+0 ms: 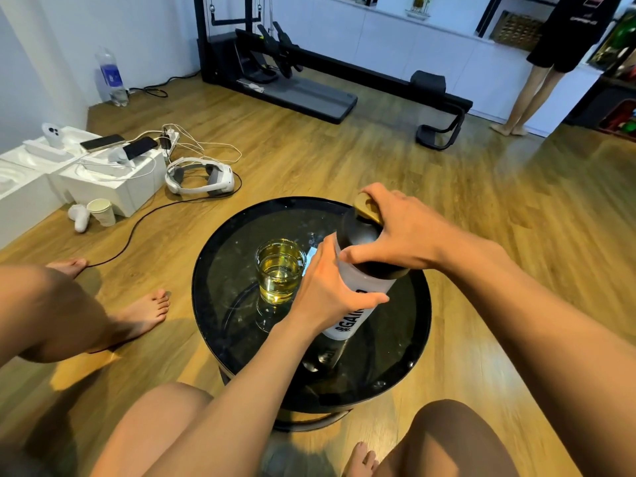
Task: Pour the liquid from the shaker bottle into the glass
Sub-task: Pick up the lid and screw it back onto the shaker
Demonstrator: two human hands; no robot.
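The shaker bottle (351, 318) stands on the round black table (395, 342), just to the right of the glass (280, 270), which is partly filled with yellow liquid. The left hand (323, 290) wraps around the bottle's white body (thumb across the front, above the printed lettering). The right hand (402, 232) grips the black lid (361, 235) from above, fingers curled over its gold flip cap (366, 208). On the wooden floor beyond, well apart from the table, lie a white headset (203, 177) and a paper cup (102, 211).

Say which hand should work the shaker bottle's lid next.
Right, probably: the right hand grips the black lid, fingers at its gold cap, while the left hand holds the shaker bottle.
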